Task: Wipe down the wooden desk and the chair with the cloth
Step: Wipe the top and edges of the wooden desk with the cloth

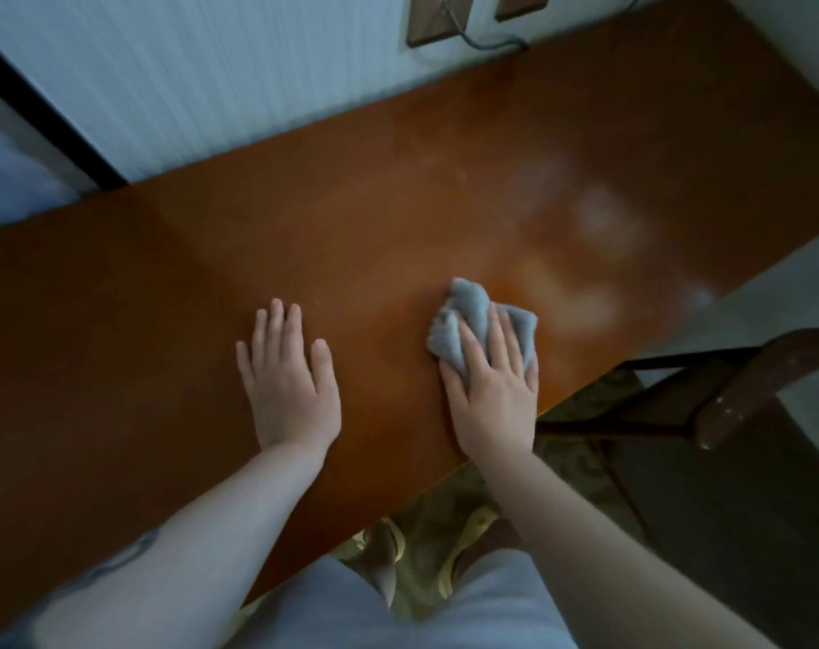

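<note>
wall: pale, fine ribbed texture | wall plates: two brown, top edge | cable: dark, from left plate down behind furniture | frame: dark strip, far left | floor: patterned rug, yellowish-brown | light: dim, bluish

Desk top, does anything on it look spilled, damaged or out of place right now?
Nothing spilled or damaged shows. The wooden desk has pale hazy patches toward its right side, possibly glare or dust. The right hand presses the cloth flat; the left hand rests open beside it.
</note>
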`<state>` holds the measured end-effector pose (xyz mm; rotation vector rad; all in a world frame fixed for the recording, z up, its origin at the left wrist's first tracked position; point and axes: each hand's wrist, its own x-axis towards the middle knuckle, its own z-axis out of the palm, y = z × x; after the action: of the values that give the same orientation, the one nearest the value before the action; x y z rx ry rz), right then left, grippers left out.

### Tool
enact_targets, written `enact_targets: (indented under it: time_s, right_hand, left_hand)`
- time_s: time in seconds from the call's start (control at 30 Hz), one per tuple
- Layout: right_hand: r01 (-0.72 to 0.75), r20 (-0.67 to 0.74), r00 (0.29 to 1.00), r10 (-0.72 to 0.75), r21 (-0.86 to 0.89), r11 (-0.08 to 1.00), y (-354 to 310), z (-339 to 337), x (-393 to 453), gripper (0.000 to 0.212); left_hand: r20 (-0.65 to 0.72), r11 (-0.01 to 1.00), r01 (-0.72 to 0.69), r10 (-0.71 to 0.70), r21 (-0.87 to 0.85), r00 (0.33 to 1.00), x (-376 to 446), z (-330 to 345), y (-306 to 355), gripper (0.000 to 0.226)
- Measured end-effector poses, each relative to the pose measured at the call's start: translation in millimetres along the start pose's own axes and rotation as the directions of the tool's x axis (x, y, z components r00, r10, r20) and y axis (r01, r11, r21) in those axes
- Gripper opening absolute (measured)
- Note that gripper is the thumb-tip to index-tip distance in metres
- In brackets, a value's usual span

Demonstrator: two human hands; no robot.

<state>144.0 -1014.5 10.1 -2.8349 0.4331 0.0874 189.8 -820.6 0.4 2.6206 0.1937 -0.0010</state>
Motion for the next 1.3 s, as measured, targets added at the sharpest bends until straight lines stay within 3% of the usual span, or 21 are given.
enact_targets:
  time_s: [0.03, 0.1, 0.17, 0.23, 0.3, 0.33, 0.37, 0.43, 0.5, 0.6, 0.7, 0.77, 0.8, 0.87, 0.93, 1.0, 1.07, 1.1, 1.17, 1.23, 1.3]
  right_hand:
    - [-0.090, -0.083, 0.992, 0.091, 0.006, 0.996, -3, 5, -15, 0.052]
    - [-0.072, -0.072, 0.995, 0.072, -0.001, 0.997, -24, 17, -40, 0.057]
    - [0.175, 0.069, 0.982, -0.173, -0.016, 0.984, -45, 22, -48, 0.062]
    - [0.475, 0.203, 0.862, -0.465, 0.001, 0.880, -50, 11, -28, 0.060]
    - [0.594, 0.298, 0.762, -0.576, 0.035, 0.804, -34, -3, 4, 0.057]
    - [0.543, 0.327, 0.784, -0.528, 0.053, 0.838, -22, -7, 14, 0.057]
    - [0.416, 0.297, 0.861, -0.413, 0.057, 0.908, -8, -8, 19, 0.056]
    - [0.086, 0.098, 0.991, -0.088, 0.023, 0.996, 11, -8, 2, 0.055]
    - [-0.084, -0.010, 0.996, 0.084, -0.005, 0.996, 8, -3, -24, 0.058]
    - [0.093, 0.217, 0.972, -0.090, -0.002, 0.996, -15, -1, -32, 0.061]
    - [0.411, 0.355, 0.849, -0.390, 0.017, 0.911, -9, -20, 2, 0.055]
    - [0.269, 0.321, 0.907, -0.272, 0.054, 0.962, 19, -28, 18, 0.053]
    - [0.094, 0.231, 0.967, -0.107, 0.064, 0.993, 35, -28, 16, 0.052]
    - [-0.184, 0.045, 0.982, 0.182, 0.070, 0.980, 49, -23, -2, 0.052]
    - [-0.208, 0.077, 0.976, 0.205, 0.033, 0.978, 40, -18, -18, 0.055]
    - [0.030, 0.215, 0.976, -0.030, 0.003, 1.000, 36, -21, -11, 0.057]
    - [0.335, 0.316, 0.895, -0.316, -0.006, 0.942, 50, -36, 19, 0.056]
    - [0.397, 0.361, 0.855, -0.372, 0.004, 0.918, 63, -43, 36, 0.055]
    - [0.290, 0.366, 0.889, -0.277, 0.019, 0.957, 96, -54, 67, 0.055]
    - [0.008, 0.211, 0.977, -0.009, 0.006, 1.000, 125, -56, 72, 0.054]
    - [-0.112, 0.090, 0.989, 0.118, -0.061, 0.992, 130, -50, 54, 0.056]
  left_hand:
    - [-0.012, 1.000, 0.006, -0.006, -0.001, 1.000, -1, 1, 1, 0.059]
    - [-0.022, 1.000, 0.010, -0.010, 0.009, 1.000, -2, 2, 3, 0.056]
    - [-0.030, 1.000, 0.008, -0.007, 0.020, 1.000, -1, 1, 3, 0.050]
    - [-0.040, 0.999, 0.011, -0.010, 0.033, 0.999, -1, 0, 3, 0.045]
    - [-0.045, 0.999, 0.015, -0.014, 0.041, 0.999, -2, 0, 5, 0.044]
    - [-0.047, 0.999, 0.021, -0.019, 0.044, 0.999, -1, 0, 5, 0.044]
    - [-0.047, 0.998, 0.025, -0.023, 0.050, 0.999, -1, 0, 5, 0.045]
    - [-0.040, 0.998, 0.029, -0.027, 0.055, 0.999, -2, -1, 5, 0.046]
    - [-0.037, 0.999, 0.033, -0.031, 0.042, 0.999, -4, -2, 6, 0.046]
    - [-0.053, 1.000, 0.020, -0.019, 0.011, 0.998, -8, -3, 5, 0.044]
    - [-0.055, 1.000, -0.008, 0.008, -0.005, 0.998, -7, -5, 7, 0.044]
    - [-0.031, 0.998, -0.059, 0.059, -0.005, 0.998, -9, -5, 12, 0.044]
    - [-0.019, 0.995, -0.098, 0.097, -0.021, 0.995, -11, -5, 18, 0.043]
    - [-0.009, 0.981, -0.183, 0.183, -0.069, 0.983, -19, 2, 36, 0.043]
    - [0.023, 0.971, -0.211, 0.215, -0.109, 0.976, -29, 18, 62, 0.045]
    - [0.072, 0.981, -0.159, 0.167, -0.109, 0.983, -38, 38, 91, 0.048]
    - [0.079, 0.991, -0.096, 0.104, -0.089, 0.991, -40, 55, 119, 0.049]
    - [0.074, 0.993, -0.078, 0.085, -0.092, 0.994, -38, 62, 134, 0.049]
    - [0.075, 0.994, -0.031, 0.040, -0.108, 0.996, -28, 73, 158, 0.048]
    - [0.080, 0.998, 0.022, -0.017, -0.062, 0.997, -21, 83, 173, 0.049]
    - [0.061, 0.999, 0.045, -0.047, 0.027, 0.997, -20, 91, 179, 0.051]
